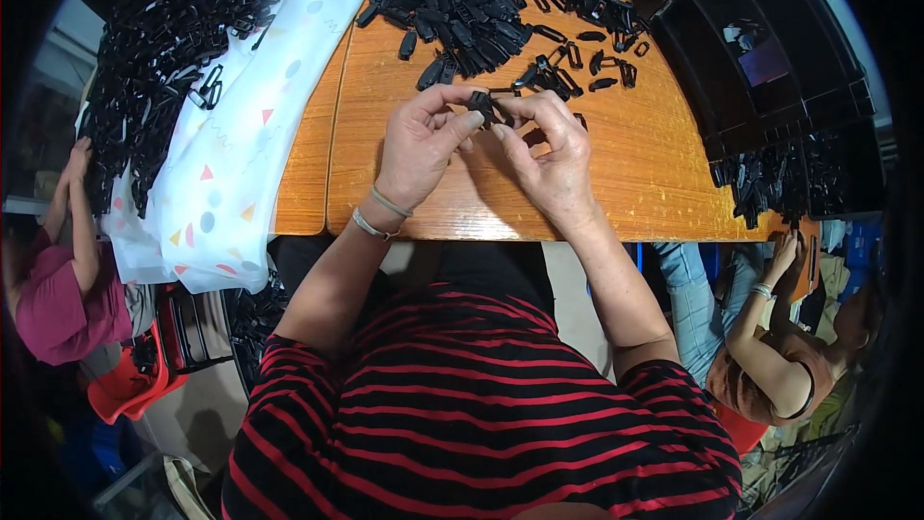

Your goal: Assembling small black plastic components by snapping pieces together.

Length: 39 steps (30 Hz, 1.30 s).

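Note:
Above the wooden table (pixel 404 197), my two hands meet over a small black plastic part (pixel 482 106). Thumb and fingers of my left hand (pixel 428 135) pinch its left side. From the other side, my right hand (pixel 551 149) grips a thin black piece (pixel 502 114) with an open, loop-like shape. Whether the two pieces are joined cannot be made out, since fingertips cover much of them. Just beyond my fingers lie several loose black rectangular loops (pixel 575 56) and a pile of black plastic parts (pixel 462 14).
A white patterned sheet (pixel 289 106) lies at the left, beside a large heap of black parts (pixel 178 48). A black box-like container (pixel 760 48) stands at the right. One person (pixel 72 294) sits at far left, another (pixel 770 366) at right, both reaching toward black parts.

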Motion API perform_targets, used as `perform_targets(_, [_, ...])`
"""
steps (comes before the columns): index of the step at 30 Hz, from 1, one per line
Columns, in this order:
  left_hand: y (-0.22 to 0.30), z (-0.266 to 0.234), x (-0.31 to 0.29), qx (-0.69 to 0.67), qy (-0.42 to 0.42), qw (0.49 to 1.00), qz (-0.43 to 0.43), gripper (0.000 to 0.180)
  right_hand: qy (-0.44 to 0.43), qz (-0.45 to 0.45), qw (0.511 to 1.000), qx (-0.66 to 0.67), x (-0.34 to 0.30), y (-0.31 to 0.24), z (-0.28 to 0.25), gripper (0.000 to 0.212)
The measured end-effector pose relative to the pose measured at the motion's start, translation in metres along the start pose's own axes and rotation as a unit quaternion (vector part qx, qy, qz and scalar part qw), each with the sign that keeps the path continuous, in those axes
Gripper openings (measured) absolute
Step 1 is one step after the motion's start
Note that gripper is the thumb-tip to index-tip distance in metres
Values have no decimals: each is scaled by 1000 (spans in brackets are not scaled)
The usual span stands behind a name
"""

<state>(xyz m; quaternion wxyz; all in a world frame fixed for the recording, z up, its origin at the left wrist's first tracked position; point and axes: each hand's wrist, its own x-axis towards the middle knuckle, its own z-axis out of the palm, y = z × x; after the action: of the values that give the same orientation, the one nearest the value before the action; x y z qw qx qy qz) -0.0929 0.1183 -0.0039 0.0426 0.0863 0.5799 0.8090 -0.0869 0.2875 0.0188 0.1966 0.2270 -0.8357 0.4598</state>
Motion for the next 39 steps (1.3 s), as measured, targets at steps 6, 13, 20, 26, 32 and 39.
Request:
perform_targets(6, [-14,9,-18,32,19,999,24,26,9,4,1000,-28,-25,6,24,36])
perform_targets(13, [-9,13,-22,7,-2,998,70,16,-38,64,995,72,-33,-4,33,46])
perform_targets(20, [-19,14,-20,8,-36,999,-1,22,-87,141,981,100,-43,3,21,34])
perform_targets(26, [-5,-37,20,353,40,935,28,13,-15,222,970,-94,-34,49,-47,28])
perform_targets(32, [2,-71,61,607,-33,766,211,18,-49,171,921,-347,-23,62,-61,31])
perform_targets(39, [9,-83,79,675,-186,668,252,22,-126,199,918,-318,-17,64,-65,25])
